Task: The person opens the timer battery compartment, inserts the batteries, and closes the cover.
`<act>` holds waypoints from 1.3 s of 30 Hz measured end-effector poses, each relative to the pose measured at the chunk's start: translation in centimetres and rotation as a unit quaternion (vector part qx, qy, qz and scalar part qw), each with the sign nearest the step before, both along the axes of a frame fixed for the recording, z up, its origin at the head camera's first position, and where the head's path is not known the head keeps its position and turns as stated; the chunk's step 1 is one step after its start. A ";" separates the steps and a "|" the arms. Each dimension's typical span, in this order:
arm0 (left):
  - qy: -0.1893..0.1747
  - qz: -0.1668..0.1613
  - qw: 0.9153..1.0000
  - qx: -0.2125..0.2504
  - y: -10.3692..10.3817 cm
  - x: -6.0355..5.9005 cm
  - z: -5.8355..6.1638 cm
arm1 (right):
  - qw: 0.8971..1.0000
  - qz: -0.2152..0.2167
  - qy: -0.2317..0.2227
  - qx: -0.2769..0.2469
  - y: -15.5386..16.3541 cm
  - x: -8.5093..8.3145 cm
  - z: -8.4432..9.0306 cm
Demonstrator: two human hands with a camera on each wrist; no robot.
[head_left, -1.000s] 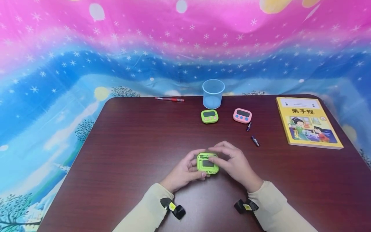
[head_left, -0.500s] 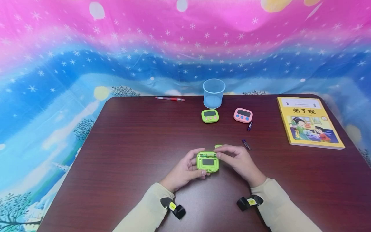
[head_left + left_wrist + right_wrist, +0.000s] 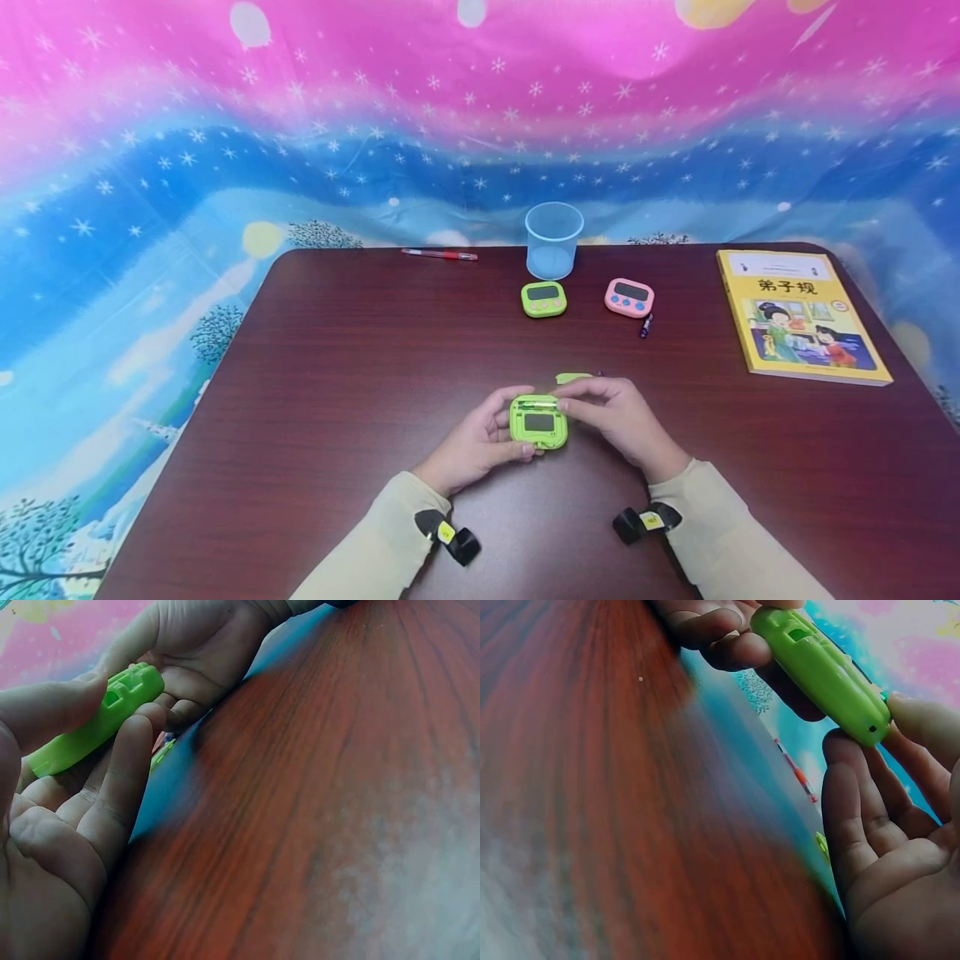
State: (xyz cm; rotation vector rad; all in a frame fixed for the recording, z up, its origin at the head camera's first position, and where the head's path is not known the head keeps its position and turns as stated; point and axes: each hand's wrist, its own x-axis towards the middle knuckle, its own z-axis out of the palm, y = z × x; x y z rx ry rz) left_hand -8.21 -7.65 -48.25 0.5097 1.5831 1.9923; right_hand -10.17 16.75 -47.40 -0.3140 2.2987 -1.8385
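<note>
My left hand point(image 3: 480, 440) holds a green digital timer point(image 3: 538, 422) with its back facing up, thumb along the near edge. The battery compartment is uncovered, and a green battery point(image 3: 537, 405) lies in its slot along the far side. At the timer's right end, my right hand point(image 3: 618, 421) pinches the corner, its thumb by the battery's end. In the right wrist view the timer point(image 3: 825, 679) is seen edge-on, fingertips of both hands on it. Beyond the right hand lies a small green cover point(image 3: 573, 378). A dark purple battery point(image 3: 600, 373) is mostly hidden behind that hand.
Farther back are a second green timer point(image 3: 543, 300), a pink timer point(image 3: 629, 298) and another purple battery point(image 3: 646, 326). A clear blue cup point(image 3: 552, 242) stands at the back edge, with a red pen point(image 3: 439, 254) to its left. A yellow book point(image 3: 802, 317) lies at right.
My right thumb has moved off the compartment to the timer's right end, exposing the green battery. The nearer purple battery has rolled left behind my right hand. The green cover has come into view.
</note>
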 end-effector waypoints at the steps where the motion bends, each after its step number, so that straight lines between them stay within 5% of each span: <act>1: 0.004 -0.002 1.000 -0.004 0.0 0.0 0.0 | 1.000 0.001 -0.003 -0.005 0.0 0.0 0.0; 13: 0.059 -0.017 0.997 -0.037 0.1 0.0 0.1 | 1.000 0.000 0.000 -0.017 -0.8 0.4 1.0; 29: 0.001 0.005 1.000 -0.022 -0.1 0.1 0.3 | 0.998 -0.026 0.037 0.039 -1.1 0.6 1.2; 39: -0.007 0.011 1.000 -0.016 -0.1 0.0 0.2 | 0.988 -0.066 0.115 0.083 -0.6 0.5 1.3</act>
